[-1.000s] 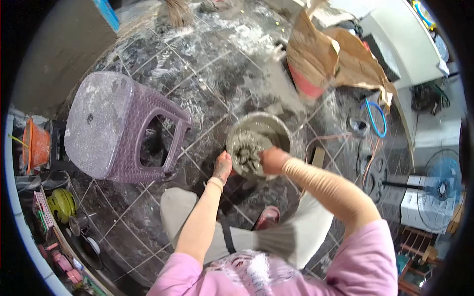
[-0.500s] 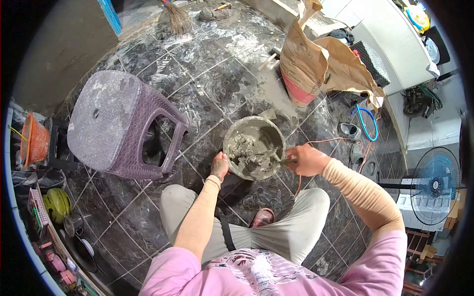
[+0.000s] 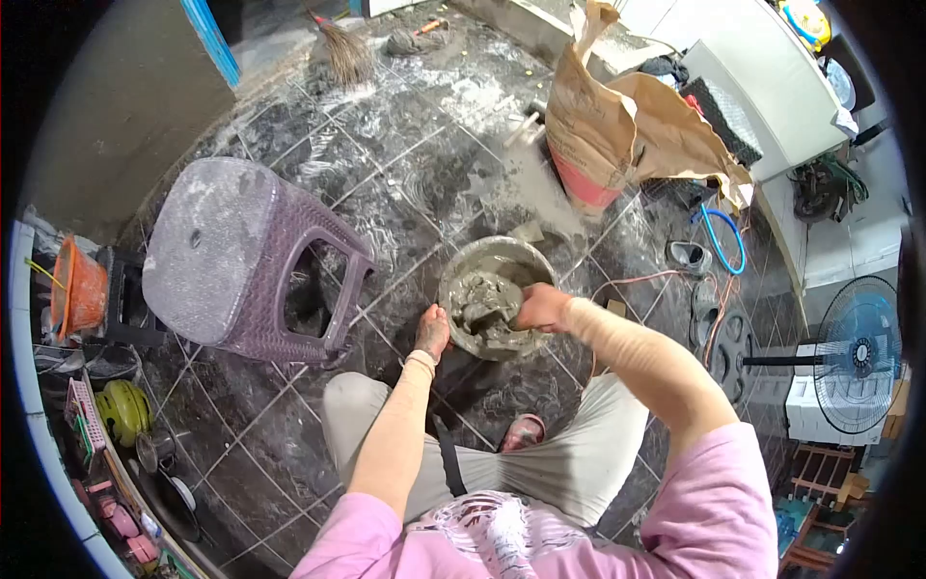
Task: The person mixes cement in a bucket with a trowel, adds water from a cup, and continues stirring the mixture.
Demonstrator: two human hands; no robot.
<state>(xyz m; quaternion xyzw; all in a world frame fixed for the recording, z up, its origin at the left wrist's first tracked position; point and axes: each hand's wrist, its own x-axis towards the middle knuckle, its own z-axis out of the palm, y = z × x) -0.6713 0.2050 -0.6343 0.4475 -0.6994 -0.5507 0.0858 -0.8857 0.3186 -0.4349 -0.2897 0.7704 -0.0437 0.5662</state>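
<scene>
A round bucket (image 3: pixel 451 318) of wet grey cement mix (image 3: pixel 487 294) stands on the floor between my knees. My left hand (image 3: pixel 433 330) is closed on the bucket's left side, with the thumb near the rim. Over the right rim, my right hand (image 3: pixel 543 308) is wrapped round the handle of a trowel. The trowel's blade (image 3: pixel 494 320) lies down in the mix and is coated with it, so its outline is hard to make out.
An open paper cement sack (image 3: pixel 590 135) stands beyond the bucket, with spilled powder beside it. A purple plastic stool (image 3: pixel 231 251) is on the left. At the right are a fan (image 3: pixel 858 353), a blue hose (image 3: pixel 719 241) and an orange cord (image 3: pixel 637 280). A broom (image 3: pixel 344 53) lies far back.
My right hand has moved left and down, from outside the rim to over the bucket, pushing the trowel deeper into the mix. My left hand still holds the bucket's side.
</scene>
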